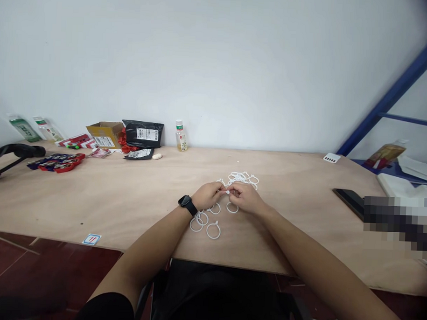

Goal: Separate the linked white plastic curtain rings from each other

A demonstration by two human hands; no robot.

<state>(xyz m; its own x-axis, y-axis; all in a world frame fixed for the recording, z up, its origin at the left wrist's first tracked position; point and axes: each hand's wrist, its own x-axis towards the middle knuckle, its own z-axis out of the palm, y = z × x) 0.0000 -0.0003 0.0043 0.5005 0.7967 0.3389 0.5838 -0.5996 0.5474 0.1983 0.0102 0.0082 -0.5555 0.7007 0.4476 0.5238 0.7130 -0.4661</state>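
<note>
Over the middle of the table, my left hand [208, 195], with a black watch on its wrist, pinches at a small white piece. Facing it, my right hand [247, 197] is closed with its fingertips at that same piece. It looks like the eyelet of a white plastic curtain ring [232, 211], whose loop shows below my right fingers. Behind my hands lies a pile of similar white rings [241, 178]. Several more loose rings [213, 231] lie in front of and under my left hand. My fingers partly hide the held piece.
Along the wall stand a clear bottle [181, 136], a black parcel bag [143, 134] and an open cardboard box [105, 134]. Red and blue items [57, 162] lie at the left. A dark flat device [350, 203] and a white power strip [331, 158] are at the right.
</note>
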